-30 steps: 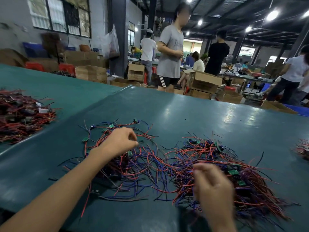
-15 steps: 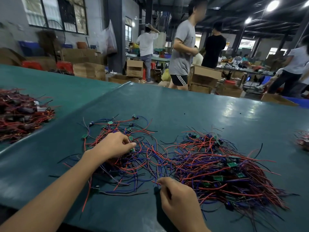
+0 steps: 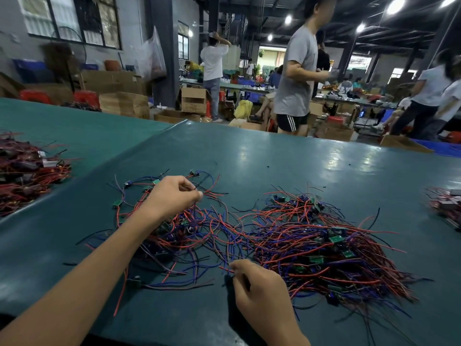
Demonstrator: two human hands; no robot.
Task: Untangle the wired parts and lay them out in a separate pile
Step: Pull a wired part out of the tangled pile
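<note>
While left hand (image 3: 172,196) pinches wires (image 3: 214,193) over the pile (image 3: 174,236), right hand (image 3: 259,288) pinches a strand (image 3: 225,269) at the tangle (image 3: 324,245) edge, likely tensioning one part free.

By the numbers

You work with two hands, left hand (image 3: 172,197) and right hand (image 3: 260,289). Four heaps of wired parts lie before you: one loose spread (image 3: 174,236), one dense tangle (image 3: 324,248), one far-left heap (image 3: 27,171), one right-edge heap (image 3: 446,203). Two green tabletops carry them, the near table (image 3: 299,158) and the left table (image 3: 82,128). Two red stools stand behind: first stool (image 3: 35,96), second stool (image 3: 86,98).
</note>
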